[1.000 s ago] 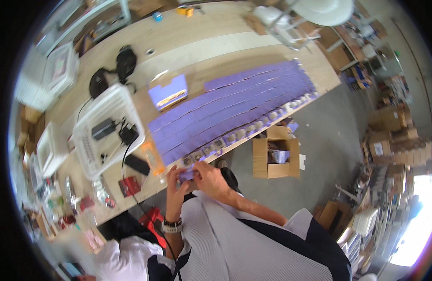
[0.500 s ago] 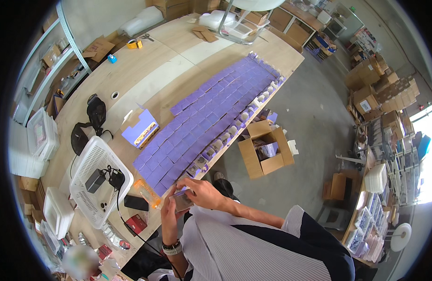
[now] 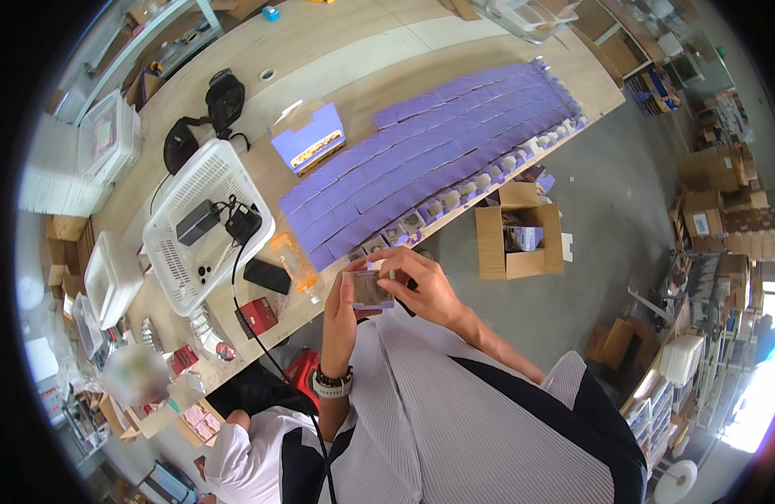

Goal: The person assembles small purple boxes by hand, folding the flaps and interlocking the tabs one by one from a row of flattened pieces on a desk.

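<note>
A small box (image 3: pixel 370 291) with a clear-looking face and a purple edge is held between my hands, just off the table's near edge. My left hand (image 3: pixel 340 312) is closed around its left side. With bent fingers, my right hand (image 3: pixel 427 287) grips its right side and upper edge. Just beyond lie rows of purple boxes (image 3: pixel 421 160), packed tightly together across the table. Their near-side row (image 3: pixel 488 179) shows pale open ends, some with something grey inside. Left of the rows, an orange transparent bottle (image 3: pixel 295 262) lies on the table near my left hand.
A white basket (image 3: pixel 266 220) holds black power adapters. Nearby are a black phone (image 3: pixel 267 275), a red box (image 3: pixel 258 316) and an open purple display box (image 3: pixel 308 139). On the floor stands an open carton (image 3: pixel 522 266). Another person's white sleeve (image 3: pixel 251 458) shows lower left.
The view has shifted, so the table sits further up and the carton further right. My hands still hold the small box, now with its clear face turned more upward.
</note>
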`<state>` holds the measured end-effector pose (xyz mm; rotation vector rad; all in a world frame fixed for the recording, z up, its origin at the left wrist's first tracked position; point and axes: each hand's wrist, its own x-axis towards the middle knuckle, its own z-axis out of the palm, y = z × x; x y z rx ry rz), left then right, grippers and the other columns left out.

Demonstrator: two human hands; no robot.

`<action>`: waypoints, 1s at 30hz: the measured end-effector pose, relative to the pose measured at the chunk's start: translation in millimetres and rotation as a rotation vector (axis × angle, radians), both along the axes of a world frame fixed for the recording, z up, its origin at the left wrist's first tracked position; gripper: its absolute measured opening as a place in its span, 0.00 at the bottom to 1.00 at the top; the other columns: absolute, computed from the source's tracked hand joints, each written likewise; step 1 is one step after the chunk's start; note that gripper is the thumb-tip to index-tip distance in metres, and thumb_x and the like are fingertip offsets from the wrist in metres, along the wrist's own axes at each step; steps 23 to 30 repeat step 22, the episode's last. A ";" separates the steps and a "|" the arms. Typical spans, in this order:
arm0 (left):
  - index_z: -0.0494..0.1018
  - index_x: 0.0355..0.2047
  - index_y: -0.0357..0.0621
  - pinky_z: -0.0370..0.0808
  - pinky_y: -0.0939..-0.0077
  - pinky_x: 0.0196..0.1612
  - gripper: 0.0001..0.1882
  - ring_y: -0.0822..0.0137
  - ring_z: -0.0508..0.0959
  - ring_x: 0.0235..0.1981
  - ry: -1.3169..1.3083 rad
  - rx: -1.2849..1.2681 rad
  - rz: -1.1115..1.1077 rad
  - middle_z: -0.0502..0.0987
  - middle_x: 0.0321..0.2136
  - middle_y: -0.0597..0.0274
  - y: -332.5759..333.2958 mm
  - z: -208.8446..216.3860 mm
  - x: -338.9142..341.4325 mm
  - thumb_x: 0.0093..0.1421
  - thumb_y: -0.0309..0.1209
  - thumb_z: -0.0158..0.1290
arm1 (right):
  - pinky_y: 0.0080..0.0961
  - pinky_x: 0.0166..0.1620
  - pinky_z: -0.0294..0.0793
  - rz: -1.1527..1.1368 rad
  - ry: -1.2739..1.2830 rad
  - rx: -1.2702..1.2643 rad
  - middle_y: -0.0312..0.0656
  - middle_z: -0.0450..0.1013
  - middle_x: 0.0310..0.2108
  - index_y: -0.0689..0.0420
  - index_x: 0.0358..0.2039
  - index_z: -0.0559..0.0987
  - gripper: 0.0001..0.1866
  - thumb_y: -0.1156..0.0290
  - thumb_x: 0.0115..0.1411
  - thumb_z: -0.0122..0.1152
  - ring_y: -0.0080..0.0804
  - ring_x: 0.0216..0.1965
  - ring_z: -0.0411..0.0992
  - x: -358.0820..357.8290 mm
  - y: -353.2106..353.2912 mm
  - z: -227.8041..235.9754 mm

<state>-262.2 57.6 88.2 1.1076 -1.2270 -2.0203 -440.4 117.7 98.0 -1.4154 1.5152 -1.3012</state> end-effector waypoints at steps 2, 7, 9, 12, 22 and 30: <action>0.69 0.66 0.45 0.85 0.77 0.41 0.26 0.71 0.83 0.47 -0.052 -0.010 0.002 0.78 0.53 0.62 -2.0 0.0 3.2 0.81 0.47 0.36 | 0.26 0.33 0.77 0.063 0.144 -0.165 0.40 0.79 0.50 0.56 0.54 0.79 0.19 0.83 0.63 0.64 0.27 0.31 0.78 1.5 -2.6 3.8; 0.68 0.67 0.44 0.85 0.77 0.42 0.26 0.71 0.82 0.49 -0.093 -0.095 -0.100 0.77 0.54 0.62 2.3 -10.7 9.1 0.80 0.46 0.37 | 0.35 0.37 0.81 0.046 0.162 0.091 0.45 0.77 0.45 0.51 0.56 0.82 0.23 0.80 0.61 0.68 0.44 0.33 0.79 0.7 -0.7 14.6; 0.67 0.68 0.44 0.85 0.76 0.42 0.27 0.69 0.83 0.50 -0.087 -0.145 -0.116 0.78 0.55 0.60 5.1 -6.1 6.2 0.80 0.48 0.38 | 0.35 0.37 0.81 0.032 0.160 0.102 0.45 0.76 0.45 0.50 0.56 0.83 0.22 0.80 0.60 0.68 0.44 0.33 0.80 -0.3 -1.4 14.3; 0.67 0.68 0.44 0.85 0.76 0.42 0.28 0.68 0.83 0.51 -0.067 -0.096 -0.108 0.78 0.55 0.60 7.7 -4.1 5.2 0.80 0.49 0.37 | 0.35 0.37 0.81 0.069 0.199 0.024 0.44 0.77 0.48 0.52 0.53 0.83 0.20 0.80 0.60 0.68 0.44 0.34 0.80 -2.6 0.1 8.3; 0.67 0.67 0.44 0.79 0.72 0.57 0.27 0.67 0.82 0.52 0.013 0.000 -0.055 0.79 0.53 0.61 12.2 -1.6 12.9 0.81 0.48 0.36 | 0.35 0.48 0.85 0.290 0.112 0.135 0.47 0.73 0.59 0.58 0.52 0.80 0.17 0.72 0.63 0.66 0.41 0.47 0.81 -21.8 11.5 32.7; 0.67 0.67 0.44 0.79 0.72 0.57 0.27 0.67 0.82 0.52 0.013 0.000 -0.055 0.79 0.53 0.61 12.2 -1.6 12.9 0.81 0.48 0.36 | 0.35 0.48 0.85 0.290 0.112 0.135 0.47 0.73 0.59 0.58 0.52 0.80 0.17 0.72 0.63 0.66 0.41 0.47 0.81 -21.8 11.5 32.7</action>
